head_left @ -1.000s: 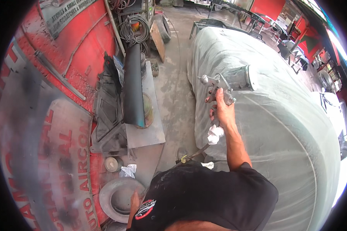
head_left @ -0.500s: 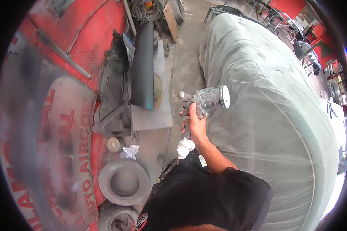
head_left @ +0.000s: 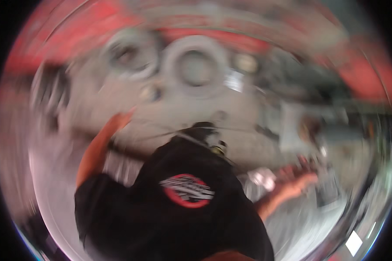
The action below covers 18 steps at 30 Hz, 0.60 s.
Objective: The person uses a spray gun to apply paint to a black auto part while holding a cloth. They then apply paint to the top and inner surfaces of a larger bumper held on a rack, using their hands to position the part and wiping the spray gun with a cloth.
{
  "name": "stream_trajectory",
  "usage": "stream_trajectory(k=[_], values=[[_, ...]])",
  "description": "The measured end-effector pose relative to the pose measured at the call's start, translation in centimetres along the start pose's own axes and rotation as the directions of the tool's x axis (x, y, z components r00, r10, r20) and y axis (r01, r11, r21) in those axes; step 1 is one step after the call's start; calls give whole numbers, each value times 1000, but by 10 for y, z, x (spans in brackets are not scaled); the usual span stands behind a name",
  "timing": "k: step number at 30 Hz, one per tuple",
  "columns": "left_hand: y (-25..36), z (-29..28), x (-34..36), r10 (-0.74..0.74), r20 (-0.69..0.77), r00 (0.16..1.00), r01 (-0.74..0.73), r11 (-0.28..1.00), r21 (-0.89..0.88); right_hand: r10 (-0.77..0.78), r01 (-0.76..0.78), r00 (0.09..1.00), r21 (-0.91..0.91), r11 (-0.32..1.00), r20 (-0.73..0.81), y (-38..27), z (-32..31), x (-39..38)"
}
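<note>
Strong motion blur covers the view. My right hand [head_left: 301, 180], out at the right, is closed round the handle of a spray gun [head_left: 328, 189] with a metal cup. A bundle of white cloth [head_left: 262, 179] hangs close to that hand, by the gun's lower end. On the left, my left hand [head_left: 124, 117] reaches forward over the floor, touching nothing that I can make out. Its fingers are smeared. Ahead of it a small round object [head_left: 151, 92] sits on the floor, too blurred to name.
Two tyres [head_left: 195, 65] lie by the red wall [head_left: 248, 41], with a can [head_left: 247, 63] and a white scrap [head_left: 234, 81] beside them. More tyres [head_left: 51, 93] stand at far left. A pale board [head_left: 292, 126] lies at right; a sheeted bulk [head_left: 300, 226] is below.
My view has swung left toward the tyres and wall. The spray gun, still in my right hand, now appears farther right. My left hand has come into sight.
</note>
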<state>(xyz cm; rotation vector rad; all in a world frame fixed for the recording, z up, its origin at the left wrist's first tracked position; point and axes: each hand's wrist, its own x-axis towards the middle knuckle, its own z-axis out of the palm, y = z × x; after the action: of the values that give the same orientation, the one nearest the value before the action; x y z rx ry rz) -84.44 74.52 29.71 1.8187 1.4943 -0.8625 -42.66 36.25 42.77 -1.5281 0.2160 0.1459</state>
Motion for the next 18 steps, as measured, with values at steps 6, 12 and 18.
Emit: stream_trajectory(k=[6,12,18], values=[[-46,11,-107,-300,-131,945,277,946,-166,-105,166,962,-235,958,251,-18,52,-32],[-129,-65,-156,-374,-374,849,304,923,-234,-14,40,966,-96,995,257,-14,84,-102],[-387,-118,-72,-149,-777,612,-290,871,-396,307,-156,843,-347,925,441,-7,228,-291]])
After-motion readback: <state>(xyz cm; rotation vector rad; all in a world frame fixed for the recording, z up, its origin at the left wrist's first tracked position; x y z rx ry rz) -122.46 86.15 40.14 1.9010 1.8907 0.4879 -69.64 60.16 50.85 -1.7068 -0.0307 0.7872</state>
